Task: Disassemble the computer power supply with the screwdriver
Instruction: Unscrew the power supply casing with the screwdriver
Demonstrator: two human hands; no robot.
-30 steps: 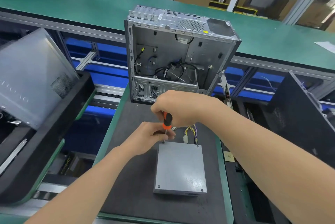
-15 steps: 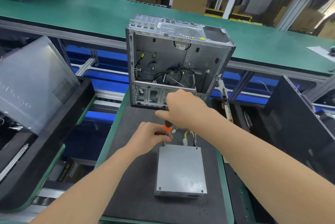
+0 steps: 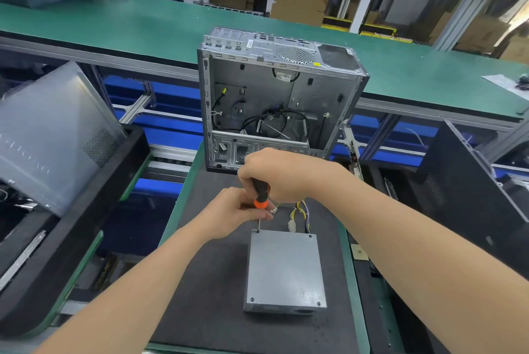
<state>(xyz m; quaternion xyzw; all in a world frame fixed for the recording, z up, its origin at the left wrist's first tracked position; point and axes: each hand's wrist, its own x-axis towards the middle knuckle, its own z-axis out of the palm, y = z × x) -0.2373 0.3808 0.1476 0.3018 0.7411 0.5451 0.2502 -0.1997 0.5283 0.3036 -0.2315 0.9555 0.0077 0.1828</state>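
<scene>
A grey metal power supply [image 3: 284, 270] lies flat on the dark mat [image 3: 217, 290], with its yellow and purple cables [image 3: 300, 212] trailing off the far end. A screwdriver [image 3: 261, 196] with a black and orange handle stands upright, its tip on the screw at the box's far left corner. My right hand [image 3: 282, 173] grips the handle from above. My left hand [image 3: 236, 212] pinches the shaft just below the orange collar. Screws show at the other three corners of the lid.
An open, stripped computer case [image 3: 274, 101] stands upright at the mat's far end. A green conveyor belt [image 3: 143, 27] runs behind it. A grey case panel [image 3: 51, 136] leans in a black bin at the left; a black case [image 3: 469, 196] sits at the right.
The view has tilted, so everything sits lower in frame. My right hand has shifted its grip round the handle; the tip stays on the same corner screw. The power supply has not moved.
</scene>
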